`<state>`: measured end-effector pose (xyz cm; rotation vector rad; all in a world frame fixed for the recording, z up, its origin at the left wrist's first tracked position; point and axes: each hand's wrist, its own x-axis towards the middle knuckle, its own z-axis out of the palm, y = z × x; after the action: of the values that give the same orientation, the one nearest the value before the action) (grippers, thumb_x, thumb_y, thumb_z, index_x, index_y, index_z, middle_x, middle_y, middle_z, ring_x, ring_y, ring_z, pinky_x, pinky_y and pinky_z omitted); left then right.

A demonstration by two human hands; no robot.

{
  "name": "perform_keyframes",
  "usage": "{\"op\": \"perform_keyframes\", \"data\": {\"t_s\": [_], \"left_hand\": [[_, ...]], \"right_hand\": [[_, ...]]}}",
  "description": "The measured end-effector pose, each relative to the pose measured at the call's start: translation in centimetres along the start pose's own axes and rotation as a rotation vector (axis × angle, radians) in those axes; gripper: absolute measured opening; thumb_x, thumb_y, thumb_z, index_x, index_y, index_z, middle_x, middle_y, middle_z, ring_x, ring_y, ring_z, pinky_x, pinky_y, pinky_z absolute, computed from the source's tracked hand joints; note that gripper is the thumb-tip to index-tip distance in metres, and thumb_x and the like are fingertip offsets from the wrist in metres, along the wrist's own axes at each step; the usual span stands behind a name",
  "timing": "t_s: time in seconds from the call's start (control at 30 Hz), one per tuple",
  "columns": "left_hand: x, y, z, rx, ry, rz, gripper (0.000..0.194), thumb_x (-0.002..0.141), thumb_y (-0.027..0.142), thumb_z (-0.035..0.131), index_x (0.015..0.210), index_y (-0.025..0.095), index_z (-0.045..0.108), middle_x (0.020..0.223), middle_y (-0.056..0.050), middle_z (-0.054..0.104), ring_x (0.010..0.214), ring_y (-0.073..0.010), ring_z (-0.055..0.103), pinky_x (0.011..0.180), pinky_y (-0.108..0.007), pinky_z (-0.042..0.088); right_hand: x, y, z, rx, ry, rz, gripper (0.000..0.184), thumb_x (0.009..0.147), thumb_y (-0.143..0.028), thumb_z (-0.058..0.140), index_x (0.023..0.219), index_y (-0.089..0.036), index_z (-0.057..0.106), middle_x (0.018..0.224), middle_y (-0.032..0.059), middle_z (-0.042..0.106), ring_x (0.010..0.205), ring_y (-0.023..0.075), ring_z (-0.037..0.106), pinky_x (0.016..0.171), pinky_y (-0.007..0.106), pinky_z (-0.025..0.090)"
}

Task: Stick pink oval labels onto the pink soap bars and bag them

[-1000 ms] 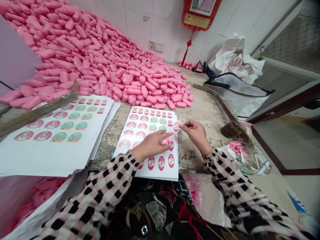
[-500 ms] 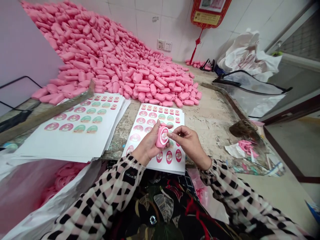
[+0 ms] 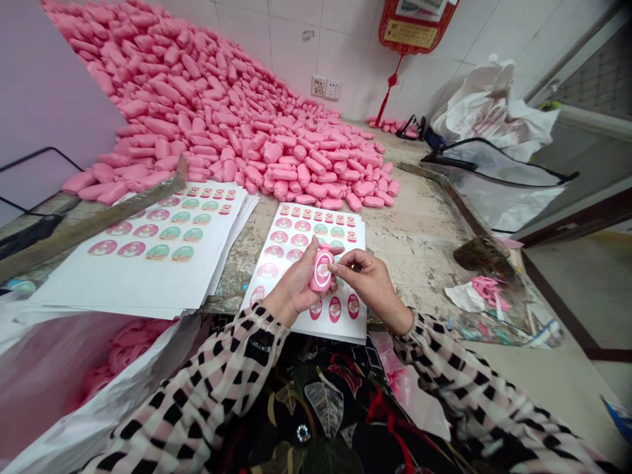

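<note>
My left hand [image 3: 296,284] is wrapped round a small pink bottle [image 3: 320,268], held upright over the near sticker sheet [image 3: 296,232]. An oval sticker sits on the bottle's front. My right hand [image 3: 368,283] pinches at that sticker with thumb and fingers, touching the bottle's right side. The sheet under my hands carries rows of pink and green oval stickers. A huge heap of pink bottles [image 3: 212,112] covers the back of the worn table [image 3: 419,230].
A thick stack of sticker sheets [image 3: 148,263] lies to the left under a long wooden bar [image 3: 93,220]. A bag of pink bottles [image 3: 123,342] hangs below the table's near left edge. Plastic bags [image 3: 488,171] and pink scraps [image 3: 486,289] lie at the right.
One second ago my right hand peeled a sticker from the sheet. My left hand has since lifted the pink bottle, and the sticker now lies on its front under my right fingers.
</note>
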<state>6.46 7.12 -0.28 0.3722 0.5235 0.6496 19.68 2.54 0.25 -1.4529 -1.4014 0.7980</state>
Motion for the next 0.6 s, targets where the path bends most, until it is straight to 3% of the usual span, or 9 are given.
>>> {"op": "perform_keyframes", "data": {"t_s": [0.17,0.37,0.47,0.6], "left_hand": [[0.0,-0.1,0.1,0.013,-0.001,0.017,0.048,0.087,0.054,0.041,0.100,0.013,0.060,0.068,-0.002,0.054,0.050,-0.0098,0.052,0.044,-0.022,0.045],[-0.2,-0.2,0.4,0.071,0.108,0.076,0.050,0.083,0.058,0.044,0.098,0.013,0.060,0.063,-0.001,0.051,0.048,-0.0095,0.050,0.041,-0.020,0.041],[0.0,-0.5,0.8,0.083,0.119,0.078,0.048,0.084,0.059,0.041,0.090,0.014,0.058,0.058,0.000,0.050,0.044,-0.0101,0.049,0.039,-0.021,0.040],[0.0,-1.1,1.4,0.147,0.133,0.092,0.055,0.083,0.065,0.032,0.081,0.015,0.055,0.051,0.001,0.048,0.038,-0.0103,0.047,0.037,-0.022,0.039]], "right_hand": [[-0.3,0.0,-0.1,-0.123,0.008,-0.021,0.027,0.077,-0.047,0.060,0.069,-0.021,0.059,0.074,0.0004,0.064,0.065,0.0141,0.055,0.060,0.027,0.041],[-0.7,-0.9,-1.3,-0.521,0.078,-0.090,0.025,0.077,-0.049,0.061,0.076,-0.024,0.062,0.081,0.0017,0.063,0.078,0.0171,0.056,0.067,0.028,0.039],[-0.3,-0.6,-0.9,-0.331,0.100,0.020,0.031,0.068,-0.050,0.068,0.086,-0.025,0.062,0.083,0.0002,0.060,0.073,0.0156,0.056,0.064,0.027,0.041],[0.3,0.0,0.6,0.244,-0.016,0.234,0.045,0.060,-0.046,0.075,0.095,-0.024,0.055,0.078,-0.0032,0.056,0.054,0.0110,0.054,0.048,0.025,0.044]]}}
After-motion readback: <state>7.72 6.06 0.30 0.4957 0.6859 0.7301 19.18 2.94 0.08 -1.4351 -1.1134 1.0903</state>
